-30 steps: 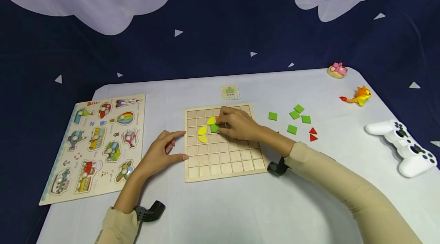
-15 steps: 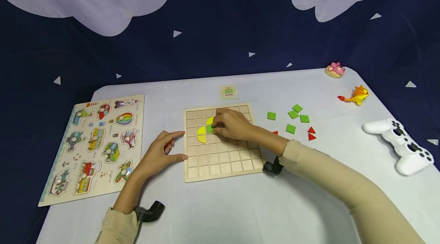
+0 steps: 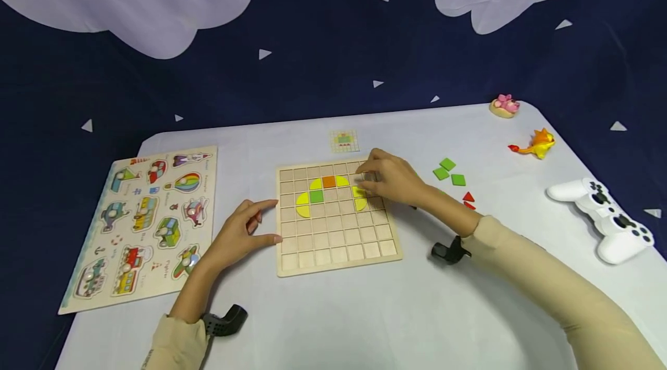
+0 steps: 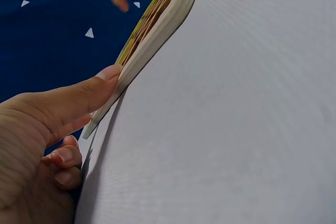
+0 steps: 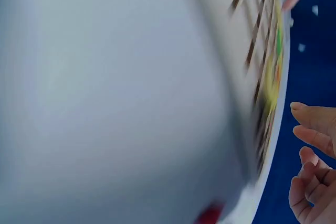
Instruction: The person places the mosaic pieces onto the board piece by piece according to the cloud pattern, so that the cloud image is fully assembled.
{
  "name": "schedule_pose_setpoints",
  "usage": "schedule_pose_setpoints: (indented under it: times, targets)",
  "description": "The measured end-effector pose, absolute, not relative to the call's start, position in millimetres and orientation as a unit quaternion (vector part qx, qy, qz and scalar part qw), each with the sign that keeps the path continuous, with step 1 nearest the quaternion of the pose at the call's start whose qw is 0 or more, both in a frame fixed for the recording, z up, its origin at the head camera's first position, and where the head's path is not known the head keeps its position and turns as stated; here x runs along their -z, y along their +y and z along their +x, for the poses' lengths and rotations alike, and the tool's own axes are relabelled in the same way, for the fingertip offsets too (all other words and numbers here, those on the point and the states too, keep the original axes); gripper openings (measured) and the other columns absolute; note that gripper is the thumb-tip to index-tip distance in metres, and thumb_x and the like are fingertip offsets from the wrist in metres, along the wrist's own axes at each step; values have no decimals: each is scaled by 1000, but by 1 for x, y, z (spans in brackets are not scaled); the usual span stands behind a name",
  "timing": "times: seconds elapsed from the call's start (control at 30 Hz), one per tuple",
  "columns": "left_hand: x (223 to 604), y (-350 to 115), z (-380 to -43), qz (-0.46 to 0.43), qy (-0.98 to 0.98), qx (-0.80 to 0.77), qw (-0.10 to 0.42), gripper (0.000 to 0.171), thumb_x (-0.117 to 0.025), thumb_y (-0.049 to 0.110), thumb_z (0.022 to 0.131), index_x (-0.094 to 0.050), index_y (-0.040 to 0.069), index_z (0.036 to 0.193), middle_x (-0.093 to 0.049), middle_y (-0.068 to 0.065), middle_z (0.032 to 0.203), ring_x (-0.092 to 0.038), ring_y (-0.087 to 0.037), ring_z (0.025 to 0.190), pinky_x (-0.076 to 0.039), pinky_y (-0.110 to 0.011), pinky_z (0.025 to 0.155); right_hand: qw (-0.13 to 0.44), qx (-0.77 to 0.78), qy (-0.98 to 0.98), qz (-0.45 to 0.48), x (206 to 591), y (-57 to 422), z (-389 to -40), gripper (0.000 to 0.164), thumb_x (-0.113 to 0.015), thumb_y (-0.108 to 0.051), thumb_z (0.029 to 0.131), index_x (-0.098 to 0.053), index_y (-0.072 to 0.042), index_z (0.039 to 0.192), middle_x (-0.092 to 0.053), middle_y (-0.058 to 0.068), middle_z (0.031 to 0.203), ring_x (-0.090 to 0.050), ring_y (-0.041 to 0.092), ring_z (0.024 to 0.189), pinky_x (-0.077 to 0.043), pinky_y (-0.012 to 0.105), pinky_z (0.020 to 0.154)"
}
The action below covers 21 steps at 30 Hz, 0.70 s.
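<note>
A wooden grid board [image 3: 333, 257] lies on the white table. My left hand [image 3: 237, 237] touches its left edge with thumb and index finger; in the left wrist view the thumb [image 4: 79, 98] rests against the rim. On the grid sit a green square [image 3: 316, 196], an orange square [image 3: 329, 182] and several yellow rounded pieces [image 3: 304, 205], one of them [image 3: 359, 200] near the right side. Over the board's upper right corner hovers my right hand [image 3: 396, 179], its fingers apart and nothing seen between them in the right wrist view.
Right of the board lie loose green squares [image 3: 458, 180] and red triangles [image 3: 468, 197]. A small pattern card [image 3: 344, 140] is behind it. A picture puzzle [image 3: 156, 213] lies left. Toy figures [image 3: 542, 143] and a white game controller [image 3: 601, 219] stand at the right.
My right hand has let go of the green square, which lies in a grid cell, and has moved right. The orange square is uncovered. The left hand stays at the board's edge.
</note>
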<state>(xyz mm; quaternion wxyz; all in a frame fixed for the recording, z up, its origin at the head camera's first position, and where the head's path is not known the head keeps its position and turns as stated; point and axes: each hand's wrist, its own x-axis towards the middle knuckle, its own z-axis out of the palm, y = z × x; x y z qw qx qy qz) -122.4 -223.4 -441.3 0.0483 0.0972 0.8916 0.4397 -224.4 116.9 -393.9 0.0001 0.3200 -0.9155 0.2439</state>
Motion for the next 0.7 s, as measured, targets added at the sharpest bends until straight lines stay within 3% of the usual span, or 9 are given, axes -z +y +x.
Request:
schedule_pose_setpoints:
  times: [0.37,0.7]
  targets:
    - [443,-224,-123,93,893,-437,51,72,-88,23,74,-57,10,138,-39,-3,88,-37,-15,76,-33,-26,67,-1,-215,-946,243,405,197,-233,32,-80,-17,83,-74,0,110,-60,12,100,-53,21,79,-44,36,69]
    - [443,-224,-123,93,895,-434,50,72,-88,22,75,-57,10,138,-39,-3,88,-37,-15,76,-33,-26,67,-5,-207,-949,237,413,218,-237,28,-79,-17,84,-75,2,104,-57,9,97,-52,21,83,-44,39,74]
